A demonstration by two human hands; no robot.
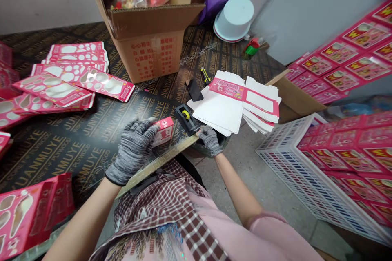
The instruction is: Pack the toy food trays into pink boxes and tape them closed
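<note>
My left hand point(133, 149), in a grey knit glove, is closed around a small pink and white box point(164, 131) near the table's front edge. Just right of that box stands a black tape dispenser point(190, 125) with a yellow-cored roll. At the dispenser's front end is my right hand point(210, 140), also gloved, its fingers pinched together. Whatever lies between those fingertips is too small to make out. Behind this hand, a fanned stack of white and pink printed cards point(219, 108) overhangs the table edge.
Pink die-cut sleeves point(65, 74) lie piled at left. An open carton point(153, 49) of bagged items stands at the back. A yellow box cutter point(205, 76) and a black phone-like slab point(194, 89) rest mid-table. At right, a white crate point(284, 151) holds pink boxes.
</note>
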